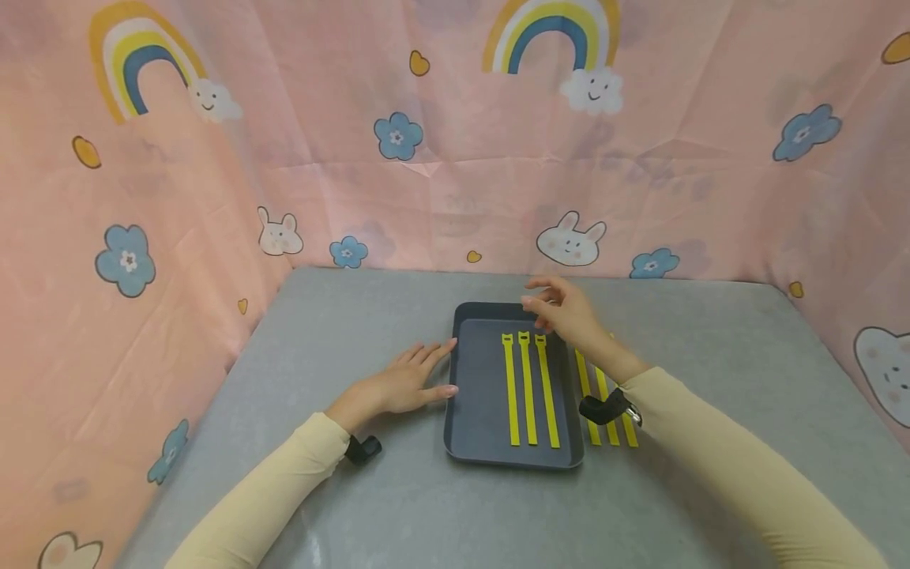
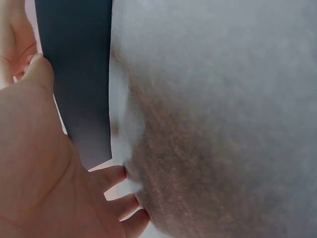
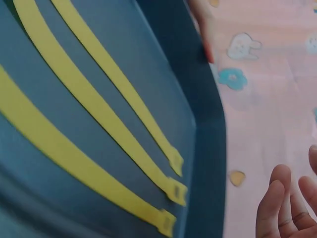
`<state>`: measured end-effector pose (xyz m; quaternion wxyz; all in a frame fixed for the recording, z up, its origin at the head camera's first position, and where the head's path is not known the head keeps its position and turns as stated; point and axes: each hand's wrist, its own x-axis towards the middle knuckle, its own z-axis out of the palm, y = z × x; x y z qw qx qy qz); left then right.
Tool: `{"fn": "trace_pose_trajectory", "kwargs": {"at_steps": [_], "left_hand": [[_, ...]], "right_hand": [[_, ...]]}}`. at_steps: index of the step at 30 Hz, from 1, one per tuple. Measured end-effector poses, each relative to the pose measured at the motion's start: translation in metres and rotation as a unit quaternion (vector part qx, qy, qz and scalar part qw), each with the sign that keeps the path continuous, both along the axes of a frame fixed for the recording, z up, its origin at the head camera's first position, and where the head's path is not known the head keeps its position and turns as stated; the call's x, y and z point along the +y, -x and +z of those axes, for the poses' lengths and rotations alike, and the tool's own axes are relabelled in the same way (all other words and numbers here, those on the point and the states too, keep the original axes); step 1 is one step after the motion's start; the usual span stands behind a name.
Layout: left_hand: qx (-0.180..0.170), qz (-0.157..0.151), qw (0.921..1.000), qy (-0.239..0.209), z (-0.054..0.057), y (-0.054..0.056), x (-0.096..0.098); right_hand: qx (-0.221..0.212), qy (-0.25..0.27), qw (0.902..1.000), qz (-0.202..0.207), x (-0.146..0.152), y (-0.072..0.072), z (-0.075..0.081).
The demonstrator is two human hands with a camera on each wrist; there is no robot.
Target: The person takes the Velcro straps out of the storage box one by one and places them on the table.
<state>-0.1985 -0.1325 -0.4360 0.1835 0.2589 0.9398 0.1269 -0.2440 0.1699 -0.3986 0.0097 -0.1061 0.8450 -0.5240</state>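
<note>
A dark grey tray [image 1: 478, 411] lies on the table, and three yellow cable straps [image 1: 529, 395] with slotted heads lie lengthwise inside it, side by side. My left hand [image 1: 405, 383] is at the tray's left side with fingers spread, thumb and fingertips right at the rim. Over the tray's far right corner hovers my right hand [image 1: 565, 316], its fingers loosely bent and nothing between them. The right wrist view shows those fingers [image 3: 277, 203] beyond the tray wall [image 3: 205, 148], past the strap heads.
Several more yellow straps [image 1: 613, 431] lie on the grey table [image 1: 711, 356] just right of the tray, partly hidden under my right wrist. Pink printed cloth [image 1: 455, 190] hangs behind the table and along both sides.
</note>
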Motion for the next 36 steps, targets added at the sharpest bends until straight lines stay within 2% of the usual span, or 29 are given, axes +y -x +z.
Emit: {"fn": "trace_pose_trajectory", "kwargs": {"at_steps": [5,12,22,31,36], "left_hand": [[-0.002,-0.002,1.0000,-0.002,0.002,0.000,-0.001],[0.000,0.000,0.9999,-0.012,0.001,0.000,-0.001],[-0.006,0.003,0.9998,-0.017,0.001,0.000,-0.001],[-0.003,-0.002,0.9999,-0.011,0.000,0.000,-0.003],[-0.004,-0.002,0.9998,-0.019,0.001,0.000,-0.003]], "right_hand": [[-0.024,0.010,0.9996,0.009,-0.011,-0.002,-0.013],[-0.034,0.001,0.9992,0.023,-0.016,0.000,-0.025],[-0.078,-0.027,0.9963,0.026,-0.024,0.003,-0.032],[-0.063,-0.121,0.9903,0.025,-0.027,0.004,-0.036],[-0.054,-0.153,0.9866,0.015,-0.030,0.006,-0.034]]}}
